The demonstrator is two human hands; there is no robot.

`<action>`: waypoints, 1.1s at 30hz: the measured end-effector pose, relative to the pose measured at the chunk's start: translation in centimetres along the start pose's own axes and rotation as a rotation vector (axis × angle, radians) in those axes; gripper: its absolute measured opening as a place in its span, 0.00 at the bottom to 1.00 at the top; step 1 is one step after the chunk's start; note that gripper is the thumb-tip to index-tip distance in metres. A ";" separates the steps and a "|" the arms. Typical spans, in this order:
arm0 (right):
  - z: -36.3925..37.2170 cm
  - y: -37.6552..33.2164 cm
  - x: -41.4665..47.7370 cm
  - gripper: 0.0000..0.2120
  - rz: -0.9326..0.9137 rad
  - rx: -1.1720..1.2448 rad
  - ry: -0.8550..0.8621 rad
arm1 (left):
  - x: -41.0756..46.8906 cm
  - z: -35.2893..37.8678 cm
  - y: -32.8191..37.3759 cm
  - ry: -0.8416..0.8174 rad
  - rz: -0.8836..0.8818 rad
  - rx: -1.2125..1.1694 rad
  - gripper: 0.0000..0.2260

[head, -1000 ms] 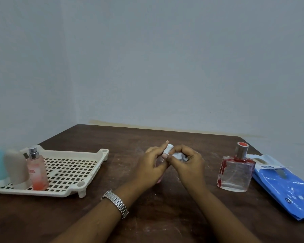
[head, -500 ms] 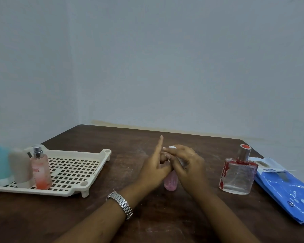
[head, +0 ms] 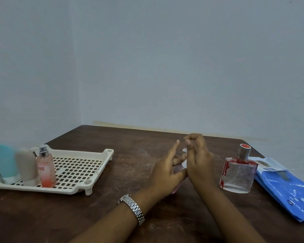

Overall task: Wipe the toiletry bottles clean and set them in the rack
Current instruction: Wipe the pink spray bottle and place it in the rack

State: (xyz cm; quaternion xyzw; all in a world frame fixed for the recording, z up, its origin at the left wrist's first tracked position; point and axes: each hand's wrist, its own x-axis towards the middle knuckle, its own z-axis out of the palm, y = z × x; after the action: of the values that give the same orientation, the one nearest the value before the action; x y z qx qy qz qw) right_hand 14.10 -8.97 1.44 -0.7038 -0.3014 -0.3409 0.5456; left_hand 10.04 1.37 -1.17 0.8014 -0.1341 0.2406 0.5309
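Note:
My left hand (head: 166, 171) holds a small pink bottle (head: 174, 191) at the table's middle. Only a sliver of the bottle shows under the palm, and my index finger points up. Against it, my right hand (head: 198, 160) has its fingers curled on a white wipe (head: 184, 163). A clear glass perfume bottle (head: 238, 174) with red trim and a silver cap stands to the right. The cream rack (head: 95, 179) sits at the left. It holds a teal bottle (head: 5, 162), a beige bottle (head: 26, 165) and a pink spray bottle (head: 46, 171).
A blue pack of wipes (head: 284, 188) lies at the table's right edge, its flap open. The dark wooden table (head: 112, 216) stands in a corner, with grey walls behind and to the left. A metal watch (head: 132, 208) is on my left wrist.
My left index finger has straightened and points up. My right hand has slid up along the bottle with the wipe, and the bottle is now mostly hidden behind my left hand.

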 end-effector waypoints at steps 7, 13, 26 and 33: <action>-0.4 0.0 0.2 0.09 0.211 0.155 0.125 | 0.3 -0.4 -1.3 -0.010 -0.042 -0.112 0.31; 0.7 1.2 -0.4 0.13 0.375 0.228 -0.117 | 1.1 -1.5 -2.4 0.080 -0.138 -0.371 0.12; 1.7 1.0 -1.2 0.10 0.265 0.118 -0.359 | 1.5 -3.3 -3.1 0.183 -0.295 -0.435 0.06; 1.6 0.9 -1.8 0.05 0.173 0.006 -0.236 | 1.4 -3.4 -2.9 0.129 -0.256 -0.475 0.05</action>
State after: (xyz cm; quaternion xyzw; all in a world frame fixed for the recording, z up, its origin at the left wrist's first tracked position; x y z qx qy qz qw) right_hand 14.03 -7.73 -0.76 -0.7607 -0.3027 -0.2066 0.5357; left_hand 11.74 5.68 -1.63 0.6480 -0.0505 0.1839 0.7374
